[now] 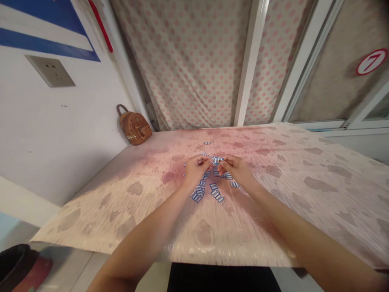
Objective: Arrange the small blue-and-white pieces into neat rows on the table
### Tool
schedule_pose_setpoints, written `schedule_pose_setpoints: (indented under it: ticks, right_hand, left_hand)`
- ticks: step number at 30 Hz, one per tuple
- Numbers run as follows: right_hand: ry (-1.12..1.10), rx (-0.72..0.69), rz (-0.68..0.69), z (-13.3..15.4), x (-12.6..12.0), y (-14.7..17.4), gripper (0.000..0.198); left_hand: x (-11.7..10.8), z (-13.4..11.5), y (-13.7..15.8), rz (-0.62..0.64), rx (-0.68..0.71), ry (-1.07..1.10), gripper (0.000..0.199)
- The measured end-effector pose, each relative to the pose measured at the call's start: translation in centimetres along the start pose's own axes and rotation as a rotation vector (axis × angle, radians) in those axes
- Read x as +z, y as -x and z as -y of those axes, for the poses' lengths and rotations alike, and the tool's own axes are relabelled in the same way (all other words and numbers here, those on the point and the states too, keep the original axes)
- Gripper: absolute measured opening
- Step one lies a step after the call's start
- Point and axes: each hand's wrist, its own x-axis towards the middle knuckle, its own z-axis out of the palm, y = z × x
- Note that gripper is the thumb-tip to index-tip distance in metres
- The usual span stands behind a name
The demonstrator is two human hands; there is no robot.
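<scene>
Between both hands, just above the table, is a short strip of small white pieces with blue borders (pixel 216 160). My left hand (pixel 197 166) pinches its left end with thumb and fingers. My right hand (pixel 234 165) pinches the right end. Below and around the hands lie several more blue-bordered pieces, in a cluster (pixel 198 194) at the left front and a short row (pixel 216 193) nearer the middle. Another small group (pixel 235 184) sits by my right wrist. One short row (pixel 207 142) lies apart, farther back. My hands hide part of the pile.
The table (pixel 203 235) wears a pale pink cloth with leaf-like marks. A small brown backpack (pixel 135 126) stands at its back left corner against the wall. A dotted curtain (pixel 188 61) hangs behind. On the floor at left is a dark-and-red container (pixel 27 269).
</scene>
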Motion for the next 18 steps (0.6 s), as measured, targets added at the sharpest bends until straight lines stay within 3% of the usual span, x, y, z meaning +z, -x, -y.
schedule_pose_setpoints:
  ticks: [4, 9, 18]
  right_hand:
    - [-0.025, -0.021, -0.119, 0.5, -1.1, -0.5, 0.026]
    - [-0.015, -0.025, -0.182, 3.1, -3.5, 0.1, 0.025]
    - [0.089, -0.026, -0.228, 4.3, -6.8, 2.4, 0.029]
  left_hand:
    - [-1.6, 0.4, -2.4, -0.05, 0.008, -0.013, 0.02]
    - [-3.6, 0.4, -8.1, -0.137, -0.077, -0.17, 0.015]
    - [-1.2, 4.1, -16.2, -0.122, -0.17, -0.531, 0.009]
